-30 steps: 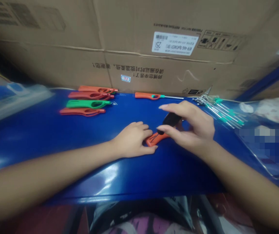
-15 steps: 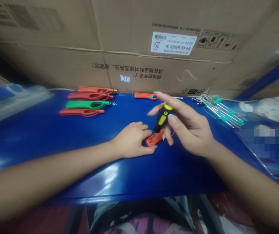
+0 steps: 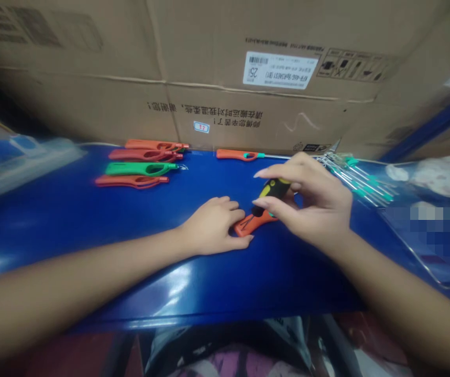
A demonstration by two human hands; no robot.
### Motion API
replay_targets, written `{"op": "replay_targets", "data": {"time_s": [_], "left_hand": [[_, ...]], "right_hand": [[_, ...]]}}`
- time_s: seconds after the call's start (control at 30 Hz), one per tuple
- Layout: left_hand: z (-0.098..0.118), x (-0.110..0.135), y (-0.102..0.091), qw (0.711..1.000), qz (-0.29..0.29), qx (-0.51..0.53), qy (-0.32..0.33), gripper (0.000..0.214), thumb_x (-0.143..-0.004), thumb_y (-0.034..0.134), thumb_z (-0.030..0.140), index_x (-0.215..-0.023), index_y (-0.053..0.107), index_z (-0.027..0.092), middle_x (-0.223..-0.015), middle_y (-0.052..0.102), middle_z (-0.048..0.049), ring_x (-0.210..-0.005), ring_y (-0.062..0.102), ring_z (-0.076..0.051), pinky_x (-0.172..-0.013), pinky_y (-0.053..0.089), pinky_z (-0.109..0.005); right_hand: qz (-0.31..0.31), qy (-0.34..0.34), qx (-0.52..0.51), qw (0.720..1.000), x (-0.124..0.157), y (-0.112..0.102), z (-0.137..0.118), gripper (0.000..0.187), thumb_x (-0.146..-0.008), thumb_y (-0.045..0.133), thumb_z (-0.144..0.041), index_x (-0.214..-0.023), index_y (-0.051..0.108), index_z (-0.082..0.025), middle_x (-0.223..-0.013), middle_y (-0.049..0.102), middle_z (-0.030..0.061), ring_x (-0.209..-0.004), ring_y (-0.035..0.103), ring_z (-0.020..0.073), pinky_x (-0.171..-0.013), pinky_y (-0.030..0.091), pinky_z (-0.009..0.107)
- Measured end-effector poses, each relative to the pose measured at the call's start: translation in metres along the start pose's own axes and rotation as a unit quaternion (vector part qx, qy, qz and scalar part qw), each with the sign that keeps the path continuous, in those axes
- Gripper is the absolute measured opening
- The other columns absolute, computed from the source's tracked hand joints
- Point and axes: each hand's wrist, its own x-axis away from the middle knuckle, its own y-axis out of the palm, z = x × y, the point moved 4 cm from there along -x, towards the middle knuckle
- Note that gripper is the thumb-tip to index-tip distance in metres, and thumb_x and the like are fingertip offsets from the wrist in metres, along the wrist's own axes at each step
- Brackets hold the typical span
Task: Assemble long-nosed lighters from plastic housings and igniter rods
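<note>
An orange gas lighter handle (image 3: pixel 253 224) lies on the blue table, with a bit of green showing beside my right fingers. At its near left end, my left hand (image 3: pixel 217 226) is closed round it and steadies it against the tabletop. My right hand (image 3: pixel 319 201) grips a short black-and-yellow screwdriver (image 3: pixel 267 196) between thumb and fingers. The screwdriver is tilted, its thin shaft pointing down and left onto the orange body. Whether the tip sits in a screw is too small to tell.
Orange and green lighter handles (image 3: pixel 141 168) lie in a group at the back left. A complete-looking orange lighter (image 3: pixel 230 154) rests along the cardboard box (image 3: pixel 209 57). Several metal lighter tubes with green parts (image 3: pixel 366 183) are heaped at the right. A translucent container (image 3: pixel 32 162) stands far left.
My right hand has moved slightly right and its fingers have closed more round the screwdriver, which now leans further over. My left hand and the lighter handle have stayed put.
</note>
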Motion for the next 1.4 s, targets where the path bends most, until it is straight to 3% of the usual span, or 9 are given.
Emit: {"op": "replay_targets", "data": {"time_s": [0.07, 0.2, 0.37, 0.57, 0.77, 1.0, 1.13, 1.2, 1.4], "left_hand": [[0.0, 0.0, 0.0, 1.0, -0.001, -0.002, 0.0, 0.035, -0.088, 0.06, 0.052, -0.08, 0.064, 0.018, -0.079, 0.063, -0.0042, -0.081, 0.06, -0.023, -0.078, 0.045, -0.036], [0.0, 0.0, -0.001, 1.0, -0.002, 0.001, 0.001, 0.036, -0.088, 0.061, 0.053, -0.08, 0.065, 0.018, -0.08, 0.064, -0.0047, -0.082, 0.06, -0.023, -0.079, 0.045, -0.037], [0.0, 0.0, -0.001, 1.0, 0.002, 0.017, -0.004, 0.035, -0.088, 0.061, 0.052, -0.08, 0.066, 0.019, -0.08, 0.064, -0.0048, -0.084, 0.061, -0.024, -0.077, 0.045, -0.036], [0.0, 0.0, -0.002, 1.0, 0.006, 0.019, 0.002, 0.032, -0.088, 0.062, 0.05, -0.082, 0.067, 0.019, -0.081, 0.065, -0.0048, -0.084, 0.061, -0.023, -0.079, 0.045, -0.036], [0.001, 0.0, -0.001, 1.0, 0.003, 0.003, -0.005, 0.035, -0.088, 0.061, 0.052, -0.08, 0.065, 0.019, -0.078, 0.062, -0.0036, -0.081, 0.059, -0.023, -0.076, 0.044, -0.036], [0.001, 0.0, -0.003, 1.0, -0.008, -0.022, -0.001, 0.039, -0.088, 0.06, 0.056, -0.075, 0.062, 0.019, -0.075, 0.058, -0.0021, -0.076, 0.055, -0.022, -0.072, 0.041, -0.036], [0.002, 0.0, -0.003, 1.0, -0.011, -0.027, 0.002, 0.039, -0.089, 0.058, 0.057, -0.078, 0.063, 0.019, -0.076, 0.059, -0.0024, -0.078, 0.055, -0.022, -0.075, 0.041, -0.037], [0.002, 0.0, -0.002, 0.999, -0.011, -0.03, 0.001, 0.04, -0.089, 0.058, 0.057, -0.079, 0.063, 0.019, -0.077, 0.059, -0.0027, -0.078, 0.055, -0.022, -0.075, 0.041, -0.037], [0.002, 0.001, -0.002, 1.0, -0.007, -0.021, 0.0, 0.039, -0.089, 0.06, 0.056, -0.078, 0.063, 0.019, -0.079, 0.062, -0.0034, -0.08, 0.058, -0.023, -0.076, 0.042, -0.036]], "right_hand": [[-0.002, -0.017, 0.016, 1.0, -0.001, -0.002, -0.002, 0.027, -0.089, 0.071, -0.028, -0.117, 0.073, -0.028, -0.1, 0.072, 0.006, -0.07, 0.06, 0.0151, -0.055, 0.054, 0.028], [-0.095, 0.037, -0.066, 0.993, -0.003, 0.003, -0.003, 0.034, -0.102, 0.048, -0.025, -0.133, 0.063, -0.027, -0.117, 0.07, 0.0078, -0.073, 0.065, 0.0142, -0.058, 0.057, 0.028], [-0.032, -0.025, -0.016, 0.999, -0.002, 0.001, -0.009, 0.026, -0.089, 0.073, -0.027, -0.114, 0.073, -0.027, -0.095, 0.073, 0.005, -0.083, 0.066, 0.02, -0.067, 0.06, 0.033], [-0.102, 0.03, -0.07, 0.992, 0.001, 0.007, -0.007, 0.038, -0.101, 0.051, -0.026, -0.139, 0.059, -0.028, -0.12, 0.069, 0.0083, -0.089, 0.068, 0.0189, -0.064, 0.06, 0.032], [0.002, -0.035, 0.049, 0.998, 0.002, 0.002, -0.005, 0.034, -0.086, 0.076, -0.026, -0.12, 0.07, -0.031, -0.093, 0.072, 0.0034, -0.067, 0.06, 0.0163, -0.056, 0.054, 0.03], [-0.053, 0.08, -0.102, 0.99, 0.003, 0.007, 0.014, 0.036, -0.103, 0.049, -0.029, -0.138, 0.058, -0.03, -0.113, 0.07, 0.0063, -0.064, 0.063, 0.0116, -0.048, 0.053, 0.025], [0.035, 0.02, -0.029, 0.999, 0.001, 0.0, 0.015, 0.029, -0.089, 0.073, -0.028, -0.118, 0.072, -0.028, -0.092, 0.069, 0.0035, -0.068, 0.062, 0.0143, -0.053, 0.054, 0.026], [0.056, -0.019, 0.018, 0.998, 0.002, -0.001, 0.012, 0.028, -0.089, 0.072, -0.027, -0.117, 0.073, -0.029, -0.09, 0.069, 0.0037, -0.071, 0.063, 0.0157, -0.059, 0.055, 0.029], [-0.055, 0.039, -0.068, 0.995, 0.003, 0.007, 0.009, 0.037, -0.104, 0.046, -0.027, -0.138, 0.059, -0.029, -0.113, 0.071, 0.0064, -0.065, 0.063, 0.0127, -0.054, 0.054, 0.028]]}}
